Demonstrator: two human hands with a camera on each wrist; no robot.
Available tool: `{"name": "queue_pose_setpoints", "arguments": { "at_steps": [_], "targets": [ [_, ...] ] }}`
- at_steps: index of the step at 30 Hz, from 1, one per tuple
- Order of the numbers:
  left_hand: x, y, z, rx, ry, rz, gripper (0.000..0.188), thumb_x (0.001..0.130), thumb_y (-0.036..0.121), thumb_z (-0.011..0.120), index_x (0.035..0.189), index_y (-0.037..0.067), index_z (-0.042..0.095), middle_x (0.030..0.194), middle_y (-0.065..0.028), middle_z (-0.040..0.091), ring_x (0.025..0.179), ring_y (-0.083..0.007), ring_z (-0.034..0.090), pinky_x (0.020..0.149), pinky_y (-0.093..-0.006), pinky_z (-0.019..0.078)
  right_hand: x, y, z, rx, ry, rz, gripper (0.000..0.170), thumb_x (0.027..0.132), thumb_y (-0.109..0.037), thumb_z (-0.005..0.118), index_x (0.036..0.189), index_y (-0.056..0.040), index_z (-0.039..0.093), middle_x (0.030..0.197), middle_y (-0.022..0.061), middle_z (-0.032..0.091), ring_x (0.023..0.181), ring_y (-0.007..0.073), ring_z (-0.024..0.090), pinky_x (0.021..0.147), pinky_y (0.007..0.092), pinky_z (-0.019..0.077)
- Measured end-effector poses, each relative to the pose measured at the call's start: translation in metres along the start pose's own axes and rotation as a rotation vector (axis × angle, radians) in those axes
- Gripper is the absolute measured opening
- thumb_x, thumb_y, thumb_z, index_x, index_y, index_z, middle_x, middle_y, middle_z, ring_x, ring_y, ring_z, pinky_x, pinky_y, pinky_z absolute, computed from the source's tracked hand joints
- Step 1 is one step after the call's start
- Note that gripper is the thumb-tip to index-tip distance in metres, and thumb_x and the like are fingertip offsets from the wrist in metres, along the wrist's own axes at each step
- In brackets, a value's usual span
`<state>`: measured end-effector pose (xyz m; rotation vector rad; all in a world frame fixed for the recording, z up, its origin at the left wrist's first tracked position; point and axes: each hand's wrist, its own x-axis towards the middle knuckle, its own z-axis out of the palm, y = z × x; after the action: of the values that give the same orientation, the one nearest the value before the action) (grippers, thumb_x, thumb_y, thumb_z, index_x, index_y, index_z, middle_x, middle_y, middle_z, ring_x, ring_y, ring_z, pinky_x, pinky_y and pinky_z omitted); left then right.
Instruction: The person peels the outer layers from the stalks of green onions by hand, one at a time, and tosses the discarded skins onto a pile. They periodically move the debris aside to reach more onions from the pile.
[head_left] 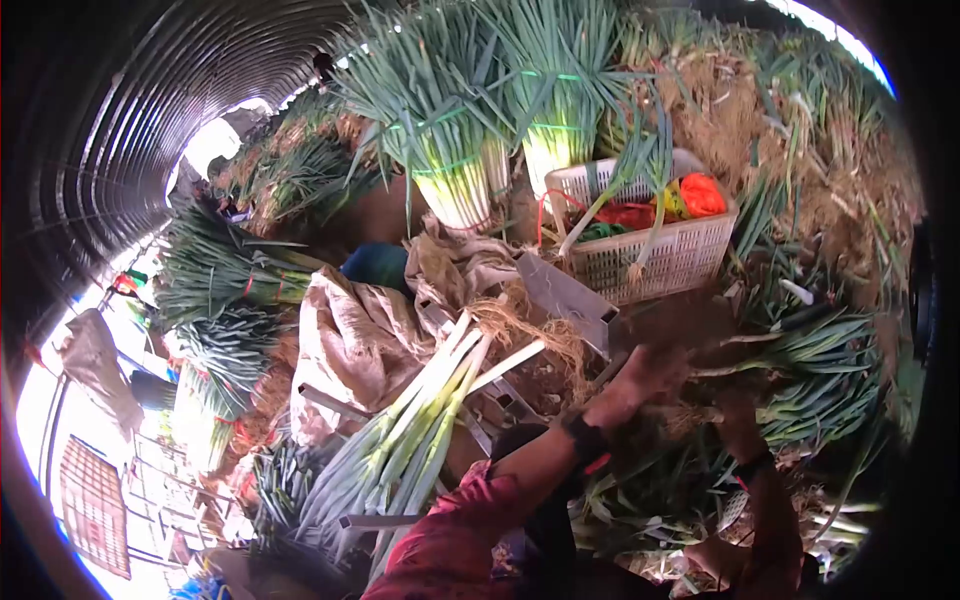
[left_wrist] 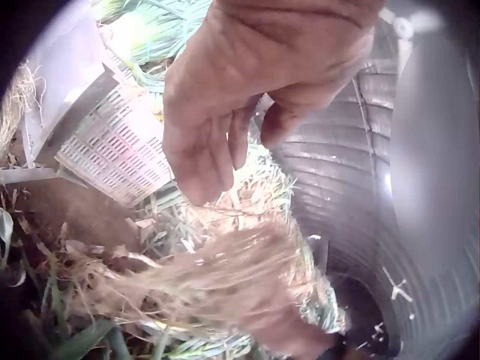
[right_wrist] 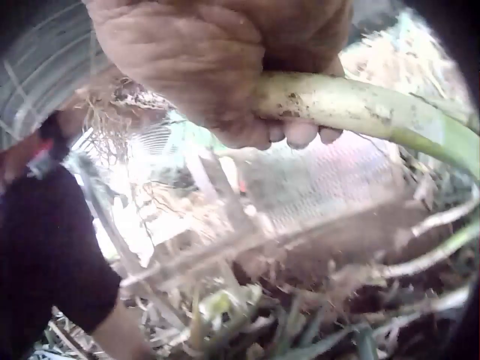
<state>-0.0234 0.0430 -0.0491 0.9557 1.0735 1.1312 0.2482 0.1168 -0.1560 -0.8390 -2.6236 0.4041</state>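
Note:
My right hand (right_wrist: pixel 202 67) grips a large green onion (right_wrist: pixel 337 105) by its white stalk, fingers wrapped beneath it. In the head view the right hand (head_left: pixel 738 428) is low at the right, beside a pile of green onions (head_left: pixel 820 375). The left hand (left_wrist: pixel 262 67) hangs above it with loosely bent fingers and nothing between them. Blurred roots (left_wrist: pixel 180 281) spread below that hand in the left wrist view. To the left, several trimmed green onions (head_left: pixel 400 450) lie across a metal frame (head_left: pixel 570 300), their roots toward the crate.
A plastic crate (head_left: pixel 650 265) holds coloured bags and a few onions. Tied bundles (head_left: pixel 450 180) stand upright behind it. Sacking (head_left: pixel 345 345) drapes over the frame's left side. More bundles (head_left: pixel 225 265) lie at the left, and loose onions with roots heap up at the far right.

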Motion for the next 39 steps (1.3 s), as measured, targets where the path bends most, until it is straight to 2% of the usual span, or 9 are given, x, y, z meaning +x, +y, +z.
{"name": "queue_pose_setpoints", "arguments": {
  "at_steps": [5,9,11,16,21,24,26,31,39],
  "targets": [
    [-0.002,-0.070,0.005,-0.351,-0.503,-0.025,0.058,0.096,0.047,0.045,0.139,0.009,0.038,0.112,-0.0080,0.062,0.095,-0.0180,0.061,0.076,-0.0333,0.0522,0.012,-0.162,-0.113,-0.010,-0.040,-0.408,0.025,0.075,-0.013,0.056,0.098,-0.0038,0.059,0.095,0.0138,0.057,0.092,0.0334,0.056,0.086,0.0448,0.0436],
    [-0.034,-0.035,0.075,0.099,-0.444,-0.330,0.055,0.098,0.045,0.043,0.139,0.010,0.039,0.119,-0.0093,0.060,0.098,-0.0192,0.061,0.083,-0.0343,0.0511,-0.022,-0.265,-0.154,-0.178,-0.317,-0.633,0.013,0.079,-0.020,0.057,0.085,-0.0086,0.058,0.084,0.0092,0.054,0.084,0.0278,0.056,0.069,0.0411,0.0456],
    [-0.030,-0.053,0.088,-0.418,-0.635,-0.289,0.052,0.097,0.036,0.050,0.138,0.006,0.041,0.127,-0.0126,0.056,0.109,-0.0224,0.058,0.095,-0.0360,0.0462,-0.048,-0.289,-0.150,-0.262,-0.409,-0.625,0.013,0.079,-0.021,0.056,0.084,-0.0089,0.057,0.084,0.0085,0.054,0.082,0.0254,0.055,0.068,0.0394,0.0449],
    [-0.050,-0.043,0.094,-0.603,-0.292,0.082,0.048,0.089,0.013,0.064,0.130,-0.004,0.046,0.127,-0.0159,0.056,0.118,-0.0258,0.055,0.102,-0.0378,0.0431,-0.070,-0.278,-0.117,-0.451,-0.282,-0.813,0.017,0.078,-0.020,0.055,0.089,-0.0078,0.058,0.087,0.0107,0.053,0.084,0.0250,0.053,0.070,0.0379,0.0422],
    [-0.047,0.042,0.055,-0.447,-0.071,0.207,0.036,0.089,0.009,0.063,0.121,-0.005,0.055,0.109,-0.0122,0.065,0.095,-0.0204,0.065,0.084,-0.0317,0.0531,-0.057,-0.250,-0.148,-0.554,0.063,-0.427,0.038,0.084,-0.016,0.054,0.120,-0.0034,0.056,0.118,0.0130,0.055,0.100,0.0222,0.056,0.083,0.0367,0.0443],
    [-0.032,0.076,0.048,-0.450,0.034,0.409,0.030,0.090,0.010,0.063,0.117,-0.003,0.059,0.104,-0.0082,0.066,0.088,-0.0156,0.064,0.078,-0.0295,0.0541,-0.049,-0.236,-0.127,0.918,0.293,0.159,0.045,0.092,-0.012,0.053,0.135,-0.0022,0.044,0.128,0.0093,0.052,0.101,0.0142,0.054,0.080,0.0250,0.0441],
    [-0.035,0.096,0.056,-0.425,0.047,0.490,0.030,0.089,0.010,0.064,0.117,-0.001,0.059,0.102,-0.0059,0.066,0.085,-0.0135,0.063,0.076,-0.0290,0.0535,-0.048,-0.254,-0.122,1.461,-0.003,0.551,0.039,0.091,-0.015,0.058,0.128,-0.0060,0.049,0.108,0.0009,0.057,0.089,0.0083,0.052,0.069,0.0218,0.0413],
    [-0.085,0.099,0.075,-0.287,0.085,0.620,0.025,0.083,0.006,0.071,0.105,0.005,0.060,0.099,-0.0004,0.063,0.094,-0.0097,0.057,0.088,-0.0254,0.0454,-0.042,-0.256,-0.075,1.749,-0.090,0.362,0.011,0.091,-0.017,0.057,0.097,-0.0089,0.053,0.063,-0.0012,0.046,0.046,0.0083,0.039,0.042,0.0251,0.0310],
    [-0.093,0.113,0.070,-0.235,-0.083,0.730,0.026,0.080,-0.003,0.070,0.084,0.009,0.047,0.090,0.0018,0.055,0.085,-0.0073,0.055,0.078,-0.0236,0.0470,-0.048,-0.278,-0.101,1.670,0.053,0.475,0.004,0.088,-0.011,0.057,0.089,-0.0090,0.054,0.054,-0.0018,0.043,0.041,0.0066,0.037,0.038,0.0223,0.0267]
  ]
}}
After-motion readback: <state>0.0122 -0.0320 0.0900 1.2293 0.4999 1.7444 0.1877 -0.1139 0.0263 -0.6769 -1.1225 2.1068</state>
